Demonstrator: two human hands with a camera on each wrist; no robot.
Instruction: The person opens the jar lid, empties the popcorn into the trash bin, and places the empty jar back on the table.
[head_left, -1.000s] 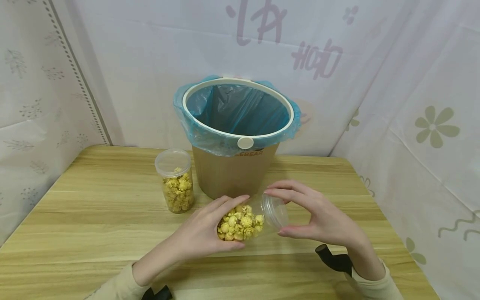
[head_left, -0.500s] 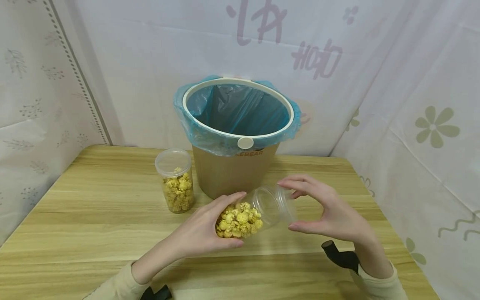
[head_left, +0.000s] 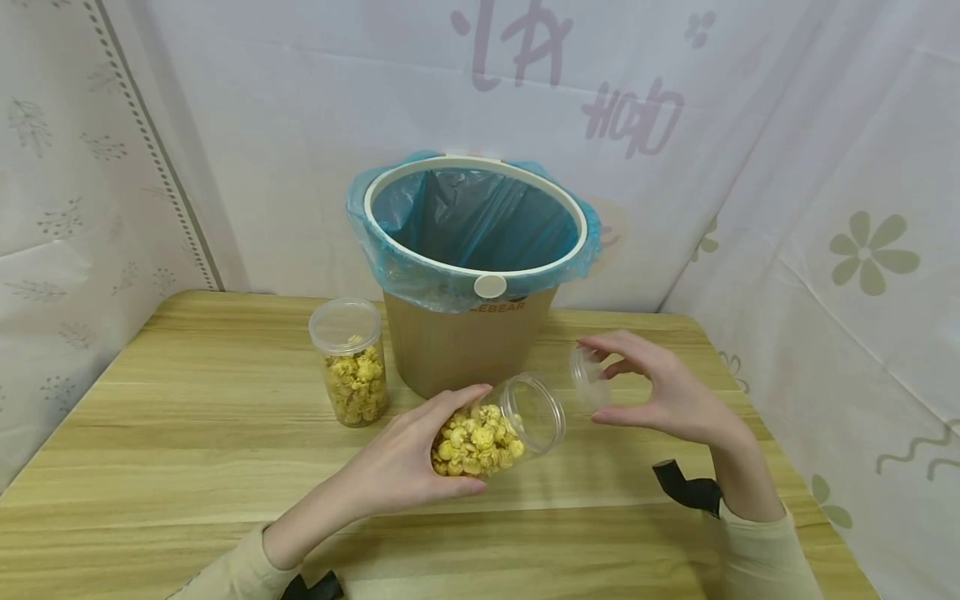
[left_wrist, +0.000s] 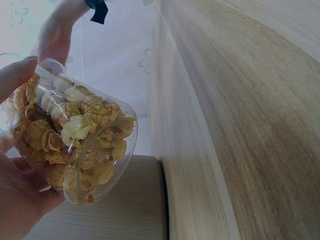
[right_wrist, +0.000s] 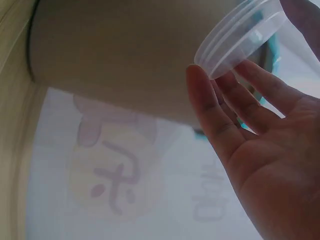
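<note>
The left hand [head_left: 405,467] is low in the middle of the head view. Its thumb and fingers go around a clear jar [head_left: 538,412] with yellow popcorn [head_left: 477,442] inside. The jar is tipped on its side, with its round mouth to the right and the popcorn down at the other end. The right hand [head_left: 663,400], right of the middle, pinches a clear lid [head_left: 587,379] between its thumb and fingers. The lid is off the jar, just beside its mouth but apart from it.

Left of the middle, a second jar [head_left: 356,383] stands up straight on the wooden counter [head_left: 210,467]. It has popcorn in it too, and its lid is on. Next to it, in the middle, is a big brown bin [head_left: 457,350]. A blue bag [head_left: 420,287] hangs over its top, under a white ring [head_left: 491,272].
</note>
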